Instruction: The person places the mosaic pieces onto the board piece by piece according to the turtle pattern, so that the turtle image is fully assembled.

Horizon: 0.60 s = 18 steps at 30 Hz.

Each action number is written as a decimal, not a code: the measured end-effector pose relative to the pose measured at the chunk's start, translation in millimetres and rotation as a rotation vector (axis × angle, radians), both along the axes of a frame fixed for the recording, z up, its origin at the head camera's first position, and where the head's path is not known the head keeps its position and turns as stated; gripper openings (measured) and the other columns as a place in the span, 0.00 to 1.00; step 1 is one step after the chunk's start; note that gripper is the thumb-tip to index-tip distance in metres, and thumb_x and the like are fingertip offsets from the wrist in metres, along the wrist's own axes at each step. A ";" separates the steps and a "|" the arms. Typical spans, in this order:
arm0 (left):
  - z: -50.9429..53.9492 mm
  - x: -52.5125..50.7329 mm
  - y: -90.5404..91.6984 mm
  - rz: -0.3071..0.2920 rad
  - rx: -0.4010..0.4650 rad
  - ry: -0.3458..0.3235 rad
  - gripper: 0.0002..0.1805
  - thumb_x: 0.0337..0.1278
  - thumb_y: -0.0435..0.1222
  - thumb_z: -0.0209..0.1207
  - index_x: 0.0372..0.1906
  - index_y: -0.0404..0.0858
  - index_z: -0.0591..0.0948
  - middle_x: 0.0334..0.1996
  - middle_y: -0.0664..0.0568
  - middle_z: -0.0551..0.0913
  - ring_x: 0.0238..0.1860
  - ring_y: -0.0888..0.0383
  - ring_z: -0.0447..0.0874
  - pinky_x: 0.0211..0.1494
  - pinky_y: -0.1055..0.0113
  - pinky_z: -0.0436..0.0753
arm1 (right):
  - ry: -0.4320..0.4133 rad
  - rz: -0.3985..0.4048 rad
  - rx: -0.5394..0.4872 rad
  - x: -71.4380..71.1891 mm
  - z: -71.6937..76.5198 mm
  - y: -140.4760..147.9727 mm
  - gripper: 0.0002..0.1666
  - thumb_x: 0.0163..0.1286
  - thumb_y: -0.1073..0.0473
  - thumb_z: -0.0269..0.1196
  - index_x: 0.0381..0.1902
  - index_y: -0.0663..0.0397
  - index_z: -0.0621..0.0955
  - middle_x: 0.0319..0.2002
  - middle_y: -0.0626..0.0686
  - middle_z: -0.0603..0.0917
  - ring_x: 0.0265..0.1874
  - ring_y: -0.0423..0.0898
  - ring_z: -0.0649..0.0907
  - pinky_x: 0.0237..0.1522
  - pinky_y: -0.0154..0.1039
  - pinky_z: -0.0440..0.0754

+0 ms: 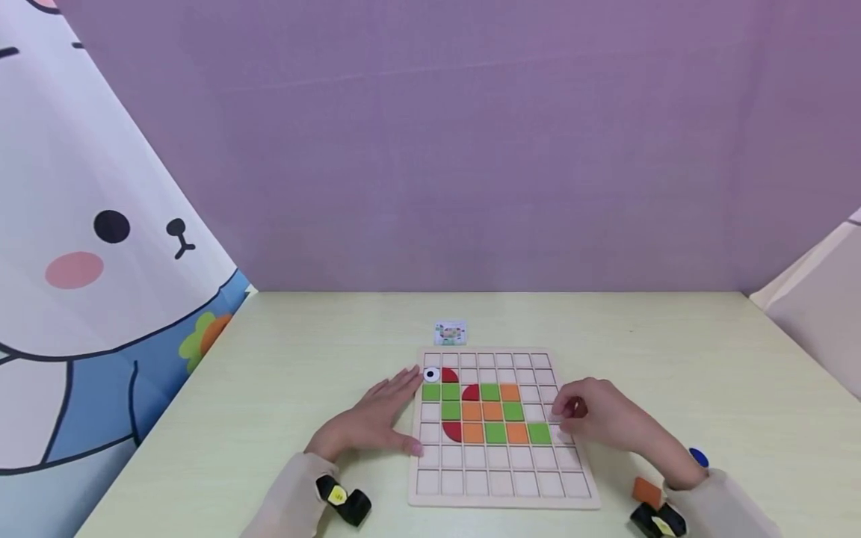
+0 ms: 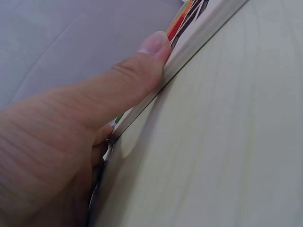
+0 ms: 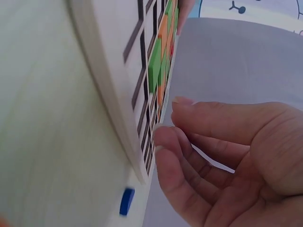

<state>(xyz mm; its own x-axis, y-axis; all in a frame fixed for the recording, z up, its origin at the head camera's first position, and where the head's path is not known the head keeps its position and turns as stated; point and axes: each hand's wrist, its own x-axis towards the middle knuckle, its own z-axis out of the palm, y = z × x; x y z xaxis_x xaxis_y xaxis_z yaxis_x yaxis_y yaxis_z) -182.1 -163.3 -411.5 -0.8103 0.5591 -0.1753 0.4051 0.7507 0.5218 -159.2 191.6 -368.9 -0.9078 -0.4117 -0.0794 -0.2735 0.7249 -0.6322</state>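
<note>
A pale wooden grid board (image 1: 501,502) lies on the table with green, orange and red flat pieces in its cells. A white disc with a black eye dot (image 1: 430,374) sits near its upper left, beside a red quarter-round piece (image 1: 449,375). My left hand (image 1: 377,418) rests against the board's left edge, fingers outstretched; its thumb (image 2: 154,47) presses on the rim. Over the board's right side hovers my right hand (image 1: 599,411), fingers loosely bent. Between its thumb and fingertips (image 3: 182,100) nothing shows. The nearest piece is a green square (image 1: 539,433).
A small picture card (image 1: 450,332) lies just beyond the board. Right of the board, an orange piece (image 1: 647,492) and a blue piece (image 1: 699,456) lie on the table, close to the right wrist. A purple cloth (image 1: 498,149) hangs behind the table.
</note>
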 end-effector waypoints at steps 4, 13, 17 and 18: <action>-0.3 0.0 -0.3 0.001 0.002 -0.001 0.61 0.42 0.63 0.65 0.76 0.43 0.47 0.77 0.51 0.41 0.77 0.50 0.35 0.77 0.46 0.43 | 0.044 0.027 0.013 1.8 2.2 13.8 0.07 0.55 0.69 0.67 0.29 0.53 0.81 0.26 0.44 0.79 0.26 0.38 0.73 0.26 0.29 0.73; 3.2 1.1 -0.1 0.005 0.016 -0.018 0.61 0.42 0.62 0.65 0.76 0.43 0.47 0.77 0.52 0.42 0.78 0.50 0.35 0.77 0.45 0.43 | 0.027 -0.032 0.040 9.6 1.9 46.2 0.07 0.55 0.66 0.68 0.30 0.52 0.80 0.26 0.45 0.78 0.23 0.35 0.72 0.23 0.30 0.72; 4.5 2.4 -0.8 0.007 0.018 -0.016 0.61 0.42 0.62 0.65 0.76 0.42 0.47 0.77 0.51 0.42 0.77 0.50 0.35 0.77 0.46 0.43 | 0.043 -0.034 0.066 14.2 1.0 57.9 0.08 0.54 0.66 0.68 0.31 0.51 0.80 0.26 0.44 0.77 0.23 0.33 0.71 0.25 0.29 0.71; 4.7 2.6 -0.9 0.006 0.020 -0.016 0.60 0.42 0.62 0.65 0.76 0.42 0.47 0.77 0.51 0.42 0.77 0.50 0.35 0.77 0.45 0.43 | 0.046 -0.035 0.070 15.7 0.8 60.7 0.09 0.54 0.66 0.68 0.31 0.51 0.80 0.26 0.44 0.77 0.24 0.32 0.71 0.25 0.29 0.71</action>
<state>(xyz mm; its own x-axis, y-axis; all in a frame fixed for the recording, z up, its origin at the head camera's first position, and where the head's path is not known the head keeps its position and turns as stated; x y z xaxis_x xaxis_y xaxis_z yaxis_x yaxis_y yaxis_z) -179.6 -164.2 -406.8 -0.8111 0.5576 -0.1768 0.3920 0.7424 0.5433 -143.5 252.3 -368.1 -0.9249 -0.3747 -0.0643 -0.2751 0.7762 -0.5673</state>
